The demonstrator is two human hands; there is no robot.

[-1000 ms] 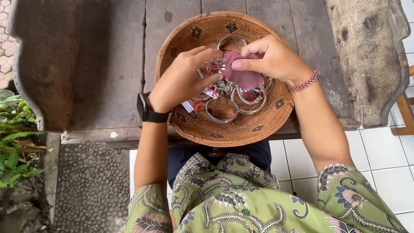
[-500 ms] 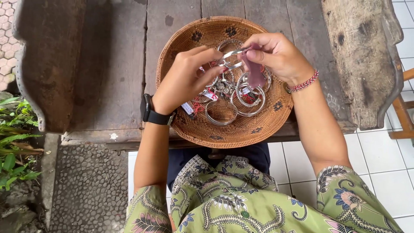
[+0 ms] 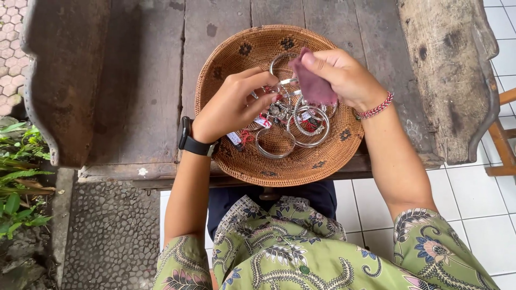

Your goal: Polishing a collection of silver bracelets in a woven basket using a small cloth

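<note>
Woven basket (image 3: pixel 236 64) under both hands, silver bangles (image 3: pixel 293 134) heaped inside, wooden table (image 3: pixel 145 86) beneath

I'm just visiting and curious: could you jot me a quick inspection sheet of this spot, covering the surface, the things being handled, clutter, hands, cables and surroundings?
Surface: weathered grey wooden table, cracked planks.
Things in hand: small silver piece pinched between both hands above a round woven basket; mauve cloth pressed on it.
Clutter: silver bangles and tagged pieces heaped in the basket.
Hands: left hand grips the silver piece, black watch on wrist; right hand holds the cloth, red beaded bracelet on wrist.
Cables: nothing seen.
Surroundings: white floor tiles on the right, pebbled paving and green leaves on the left.
</note>
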